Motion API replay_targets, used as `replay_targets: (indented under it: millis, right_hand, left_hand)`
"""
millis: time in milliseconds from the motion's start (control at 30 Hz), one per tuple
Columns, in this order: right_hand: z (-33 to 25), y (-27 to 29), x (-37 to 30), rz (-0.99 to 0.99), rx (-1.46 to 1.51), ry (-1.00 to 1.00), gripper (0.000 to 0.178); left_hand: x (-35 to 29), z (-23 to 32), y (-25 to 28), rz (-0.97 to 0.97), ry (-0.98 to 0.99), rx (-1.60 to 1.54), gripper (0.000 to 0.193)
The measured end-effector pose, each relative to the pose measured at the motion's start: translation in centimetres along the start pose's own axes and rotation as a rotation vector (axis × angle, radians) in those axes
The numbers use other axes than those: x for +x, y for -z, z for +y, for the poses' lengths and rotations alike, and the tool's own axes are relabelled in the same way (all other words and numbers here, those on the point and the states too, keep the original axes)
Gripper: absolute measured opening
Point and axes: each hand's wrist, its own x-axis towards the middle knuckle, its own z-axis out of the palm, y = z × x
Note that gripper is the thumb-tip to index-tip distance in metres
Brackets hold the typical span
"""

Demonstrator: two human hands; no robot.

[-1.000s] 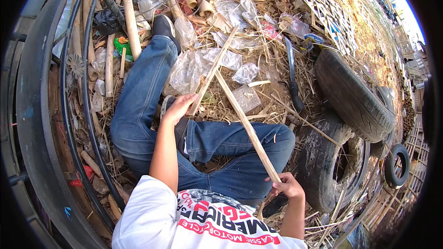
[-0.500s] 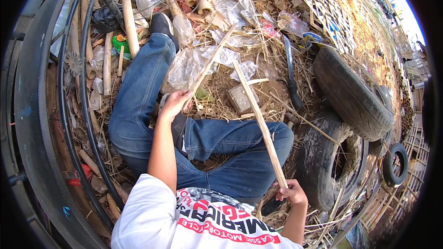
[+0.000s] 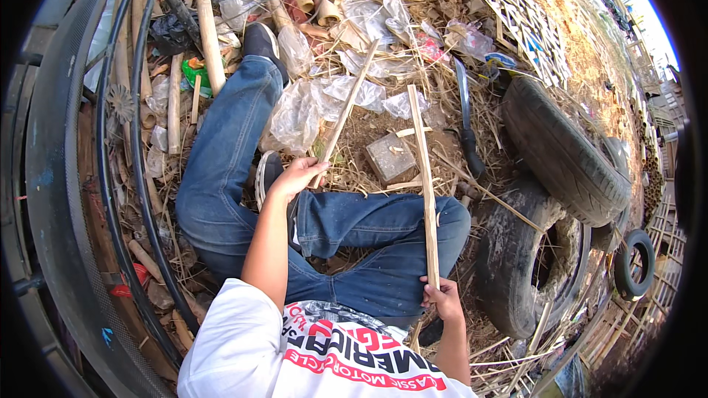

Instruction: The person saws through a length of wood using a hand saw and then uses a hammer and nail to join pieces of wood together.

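Note:
My left hand (image 3: 299, 176) is closed round the lower end of a narrow bamboo strip (image 3: 350, 107), which slants up and away to the right. In my right hand (image 3: 442, 300) I grip the near end of a longer bamboo strip (image 3: 425, 184); it runs over my bent right leg and stands nearly straight away from me. The two strips are apart. Between them on the ground lies a square grey block (image 3: 390, 159) with small wood chips on top. A machete (image 3: 466, 118) with a dark handle lies to the right of the longer strip.
Old tyres (image 3: 564, 151) are piled to my right. Clear plastic bags (image 3: 295, 114), bamboo poles (image 3: 207, 26) and dry scraps litter the ground ahead. Black curved bars (image 3: 140, 140) stand along my left. A bamboo lattice (image 3: 516, 22) lies at the far right.
My right hand has moved left and slightly up, and its strip has swung more upright, its far end shifting right. My left hand has shifted a little right and nearer.

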Motion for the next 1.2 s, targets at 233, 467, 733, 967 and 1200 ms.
replay_targets:
  millis: [233, 467, 733, 967, 1200]
  right_hand:
    - [0.6, 1.1, 1.2, -0.049, 0.04, -0.031, 0.017]
    - [0.5, 1.5, 1.5, -0.083, 0.091, -0.042, 0.017]
    - [0.1, 1.5, 1.4, -0.12, 0.146, -0.057, 0.021]
    - [0.2, 2.0, 1.5, -0.154, 0.166, -0.057, 0.025]
    - [0.7, 2.6, 1.7, -0.177, 0.193, -0.067, 0.029]
  left_hand:
    - [0.1, -0.4, -1.1, 0.018, -0.207, -0.054, 0.02]
    - [0.4, -0.4, -2.3, -0.027, -0.215, -0.051, 0.023]
    - [1.9, -2.8, -1.9, -0.001, -0.1, -0.042, 0.022]
    - [1.7, -2.2, -1.0, 0.008, -0.066, -0.079, 0.025]
    - [1.8, -2.2, -1.3, 0.019, -0.076, -0.069, 0.024]
